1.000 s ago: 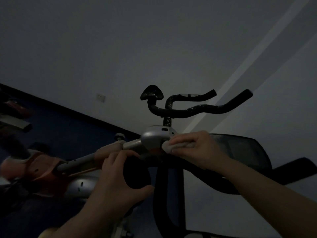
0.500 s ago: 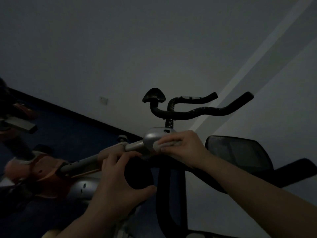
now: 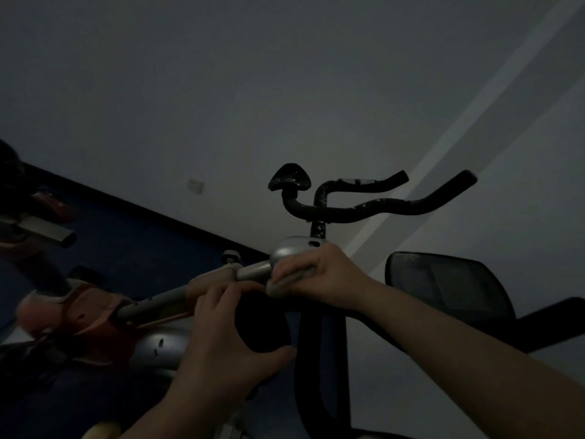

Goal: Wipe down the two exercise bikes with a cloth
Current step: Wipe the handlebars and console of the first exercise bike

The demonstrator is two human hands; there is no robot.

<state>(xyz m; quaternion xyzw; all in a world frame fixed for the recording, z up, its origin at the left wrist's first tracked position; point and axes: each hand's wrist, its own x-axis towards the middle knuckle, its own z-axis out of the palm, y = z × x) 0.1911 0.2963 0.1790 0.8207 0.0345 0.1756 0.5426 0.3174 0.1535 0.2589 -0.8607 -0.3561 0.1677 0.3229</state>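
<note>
— Status of the wipe-down?

— In progress, dim room. The right hand (image 3: pixel 319 274) is clenched round a small pale folded cloth (image 3: pixel 286 282), pressing it against the underside of the rounded silver metal housing (image 3: pixel 292 248) where the grey steel frame tube (image 3: pixel 196 288) joins it. The left hand (image 3: pixel 221 337) is curled round a dark rounded part of the bike (image 3: pixel 262 324) just below the tube, steadying it.

— What remains?

— By my judgement, most of it. The black curved foam handlebars (image 3: pixel 373 209) above and the black padded saddle (image 3: pixel 449 283) to the right show no contact. The orange and silver flywheel casing (image 3: pixel 95 315) lower left is likewise unattended. A second machine, red and grey (image 3: pixel 41 217), shows only at the far left edge; whether it has been wiped, I cannot tell.

— Any change from a second ago?

— Yes. The right hand has carried the cloth leftward along the housing, toward the tube joint. The left hand's grip is unchanged. The whole view has shifted slightly.
</note>
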